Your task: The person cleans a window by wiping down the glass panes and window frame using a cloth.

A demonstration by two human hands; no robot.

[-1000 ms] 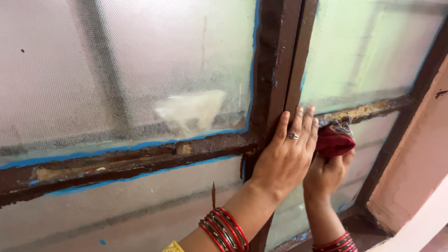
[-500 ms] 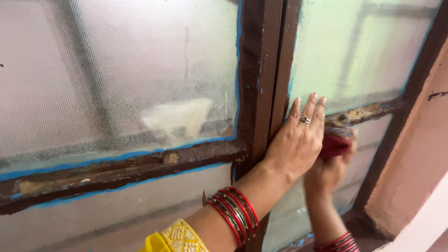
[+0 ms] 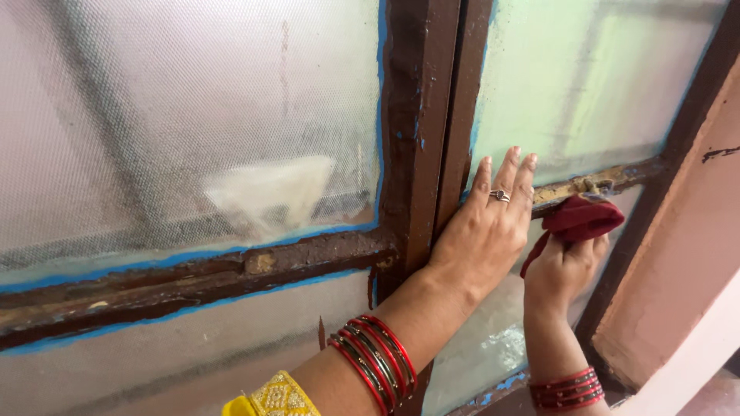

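A person's left hand [image 3: 482, 239] lies flat, fingers spread and grip open, against the brown central upright [image 3: 420, 131] of a window frame. Just right of that upright, the right hand [image 3: 561, 270] closes its grip on a bunched dark red cloth [image 3: 576, 219], pressed up against the rusty, flaking crossbar [image 3: 597, 183]. Wiping well here likely means firm, short strokes along the bar, with the flat hand steadying the frame. The frosted glass [image 3: 193, 115] left of the upright is pebbled and edged with blue paint. Red bangles [image 3: 375, 366] ring the left wrist.
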